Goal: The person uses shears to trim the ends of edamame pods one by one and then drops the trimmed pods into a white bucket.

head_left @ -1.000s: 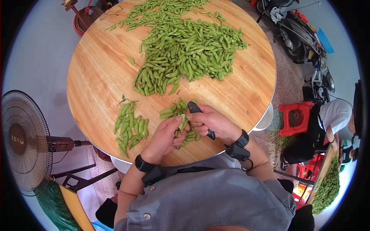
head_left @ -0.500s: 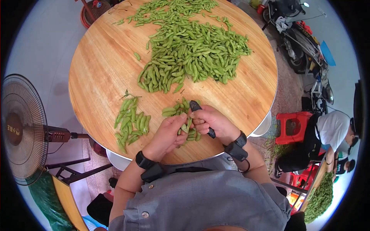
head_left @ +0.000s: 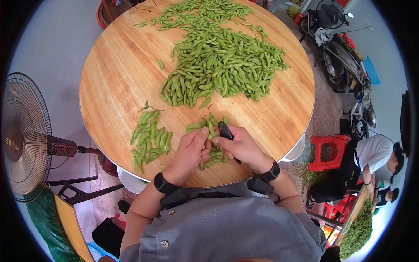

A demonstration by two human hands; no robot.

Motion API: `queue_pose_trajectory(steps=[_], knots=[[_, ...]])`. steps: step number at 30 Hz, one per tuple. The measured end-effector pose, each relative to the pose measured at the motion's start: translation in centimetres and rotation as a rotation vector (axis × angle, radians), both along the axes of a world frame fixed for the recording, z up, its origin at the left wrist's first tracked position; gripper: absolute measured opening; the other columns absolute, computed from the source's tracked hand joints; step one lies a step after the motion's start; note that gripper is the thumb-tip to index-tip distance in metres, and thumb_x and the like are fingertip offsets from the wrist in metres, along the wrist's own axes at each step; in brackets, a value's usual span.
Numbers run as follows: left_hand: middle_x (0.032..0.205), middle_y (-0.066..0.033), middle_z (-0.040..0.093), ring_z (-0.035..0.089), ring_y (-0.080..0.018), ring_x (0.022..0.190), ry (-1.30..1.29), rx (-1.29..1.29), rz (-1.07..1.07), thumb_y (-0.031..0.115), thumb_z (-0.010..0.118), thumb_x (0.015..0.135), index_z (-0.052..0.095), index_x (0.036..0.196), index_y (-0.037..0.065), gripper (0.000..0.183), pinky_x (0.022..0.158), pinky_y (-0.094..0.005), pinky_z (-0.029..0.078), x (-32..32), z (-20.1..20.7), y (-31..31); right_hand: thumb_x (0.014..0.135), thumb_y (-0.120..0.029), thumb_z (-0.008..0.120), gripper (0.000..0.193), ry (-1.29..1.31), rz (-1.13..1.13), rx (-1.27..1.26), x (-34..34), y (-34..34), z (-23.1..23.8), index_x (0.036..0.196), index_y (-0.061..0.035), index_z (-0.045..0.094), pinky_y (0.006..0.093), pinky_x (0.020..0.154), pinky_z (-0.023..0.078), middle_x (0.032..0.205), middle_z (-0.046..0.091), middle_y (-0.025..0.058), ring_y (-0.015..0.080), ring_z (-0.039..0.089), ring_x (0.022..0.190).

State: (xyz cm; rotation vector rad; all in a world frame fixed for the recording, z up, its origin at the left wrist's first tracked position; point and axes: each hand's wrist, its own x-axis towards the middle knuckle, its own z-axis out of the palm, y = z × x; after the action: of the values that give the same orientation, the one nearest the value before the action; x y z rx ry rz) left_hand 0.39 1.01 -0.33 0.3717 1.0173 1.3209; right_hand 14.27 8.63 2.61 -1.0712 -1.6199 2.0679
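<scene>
Over the near edge of the round wooden table (head_left: 118, 83), my left hand (head_left: 188, 150) pinches a green bean pod (head_left: 212, 129) between thumb and fingers. Close against it, my right hand (head_left: 245, 147) is closed around a slim black hand tool (head_left: 225, 130); its exact kind is hidden by my fingers. The right thumb meets the pod's lower end. Beneath both hands lies a small pile of pods (head_left: 214, 160), partly covered by them. To the left is another small pile of pods (head_left: 150, 140), with a leafy stem at its top.
A large heap of pods (head_left: 227, 63) spreads over the table's far half. A standing fan (head_left: 26, 137) is at the left. To the right are a red stool (head_left: 328, 153), a parked scooter (head_left: 334, 61) and a bent-over person (head_left: 375, 153) beside heaped greenery (head_left: 358, 231).
The pod between my hands now points upward, where earlier a pod tilted down. My right hand and the tool have shifted slightly right and down. The whole view has moved a little.
</scene>
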Motion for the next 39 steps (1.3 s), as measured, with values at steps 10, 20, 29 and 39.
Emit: queue_pose_trajectory(steps=[10,20,29,39], knots=[[0.066,-0.002,0.046,0.034,-0.0062,0.046,-0.115,-0.025,-0.03,0.017,0.043,0.089,0.051,0.086,0.002,0.017,0.04,-0.0201,0.025,-0.1,0.2,0.0,0.084,-0.013,0.057,0.012,-0.097,0.049,0.192,0.5,0.0,-0.1,0.08,-0.002,0.054,0.0214,0.043,0.037,0.057,0.048,-0.0021,0.0059,0.045,0.046],[0.063,0.0008,0.043,0.033,-0.0052,0.046,0.105,0.005,-0.101,0.024,0.042,0.094,0.05,0.081,0.005,0.024,0.04,-0.0192,0.026,0.5,-0.2,-0.3,0.078,-0.011,0.061,0.012,-0.183,-0.105,0.828,0.6,-1.0,-1.2,0.081,-0.0008,0.055,0.0283,0.05,0.041,0.061,0.052,0.0053,0.0118,0.05,0.054],[0.06,-0.0003,0.044,0.031,-0.0058,0.043,-0.005,0.033,-0.266,0.025,0.043,0.095,0.05,0.084,0.004,0.024,0.039,-0.0201,0.024,-0.2,0.3,-0.5,0.082,-0.011,0.058,0.009,0.037,0.06,-0.223,1.5,0.6,1.4,0.082,-0.0032,0.055,0.0201,0.04,0.031,0.067,0.051,-0.0001,0.0052,0.042,0.046],[0.062,-0.0024,0.044,0.032,-0.0069,0.043,-0.256,-0.012,-0.229,0.016,0.045,0.086,0.051,0.08,0.002,0.017,0.037,-0.0196,0.022,-1.8,-0.2,-0.9,0.083,-0.014,0.06,0.017,-0.125,0.044,0.061,2.7,1.9,-0.7,0.095,-0.0015,0.055,0.0182,0.043,0.033,0.072,0.052,0.0,0.0042,0.041,0.046]])
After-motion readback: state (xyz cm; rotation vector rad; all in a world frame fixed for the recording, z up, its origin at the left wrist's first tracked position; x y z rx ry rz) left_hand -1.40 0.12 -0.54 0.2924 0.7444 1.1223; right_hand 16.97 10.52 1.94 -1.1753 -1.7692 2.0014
